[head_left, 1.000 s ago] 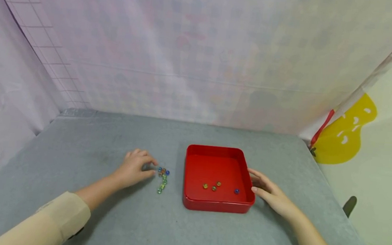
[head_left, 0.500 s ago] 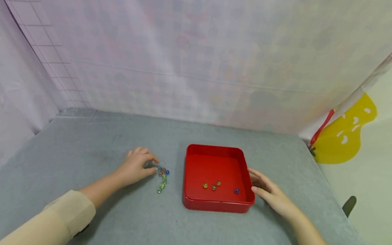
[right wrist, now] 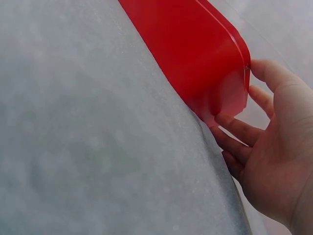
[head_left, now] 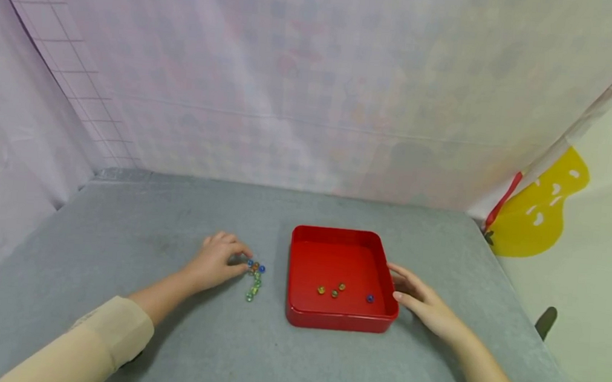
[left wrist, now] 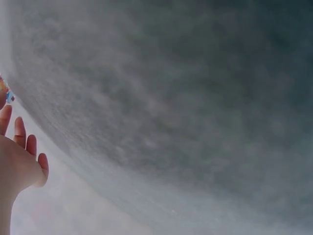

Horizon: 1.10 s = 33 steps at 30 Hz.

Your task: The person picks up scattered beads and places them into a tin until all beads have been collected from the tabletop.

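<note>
Several glass marbles lie on the grey table: a blue one (head_left: 262, 269), an orange one (head_left: 256, 265), another blue one by the fingertips, and a line of green marbles (head_left: 256, 283) running toward the front. My left hand (head_left: 215, 262) reaches to the group from the left, thumb and index finger apart, tips right at the nearer blue marble. A red square tray (head_left: 340, 322) stands to the right, with several yellow-green marbles (head_left: 334, 293) and one blue marble (head_left: 370, 298) inside. Against its right wall rest the loosely spread fingers of my right hand (right wrist: 281, 156), the thumb at the rim.
A pale patterned curtain (head_left: 314, 94) hangs behind the grey table (head_left: 215, 353), and white cloth (head_left: 9, 147) borders it on the left. Printed cloth with a yellow shape (head_left: 538, 217) hangs on the right.
My left hand has edged slightly right, bringing its thumb and index fingertips up to the blue marble. The right hand, the tray and the marbles have stayed in place.
</note>
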Motion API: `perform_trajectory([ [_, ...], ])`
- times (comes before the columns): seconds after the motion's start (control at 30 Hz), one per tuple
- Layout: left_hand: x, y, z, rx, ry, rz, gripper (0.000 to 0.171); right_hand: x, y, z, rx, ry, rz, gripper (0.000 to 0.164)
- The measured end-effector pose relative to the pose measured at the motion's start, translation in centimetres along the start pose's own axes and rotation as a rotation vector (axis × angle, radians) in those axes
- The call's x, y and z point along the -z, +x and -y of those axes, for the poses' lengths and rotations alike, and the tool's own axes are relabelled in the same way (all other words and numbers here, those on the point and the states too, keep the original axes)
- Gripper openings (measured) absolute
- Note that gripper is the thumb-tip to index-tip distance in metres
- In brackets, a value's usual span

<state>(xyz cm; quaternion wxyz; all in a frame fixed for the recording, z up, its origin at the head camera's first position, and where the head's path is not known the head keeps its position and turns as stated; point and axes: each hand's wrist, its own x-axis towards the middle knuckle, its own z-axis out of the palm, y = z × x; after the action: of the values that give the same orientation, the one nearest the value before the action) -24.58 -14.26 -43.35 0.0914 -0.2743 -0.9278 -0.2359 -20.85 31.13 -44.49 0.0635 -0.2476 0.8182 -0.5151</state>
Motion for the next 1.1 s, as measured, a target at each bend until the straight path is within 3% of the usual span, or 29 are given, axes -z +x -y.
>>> perform_trajectory([
  [1.1,-0.38,-0.04,-0.09,0.035,-0.002,0.018,0.012,-0.1,-0.04,0.09,-0.037,-0.022,-0.015,0.051],
])
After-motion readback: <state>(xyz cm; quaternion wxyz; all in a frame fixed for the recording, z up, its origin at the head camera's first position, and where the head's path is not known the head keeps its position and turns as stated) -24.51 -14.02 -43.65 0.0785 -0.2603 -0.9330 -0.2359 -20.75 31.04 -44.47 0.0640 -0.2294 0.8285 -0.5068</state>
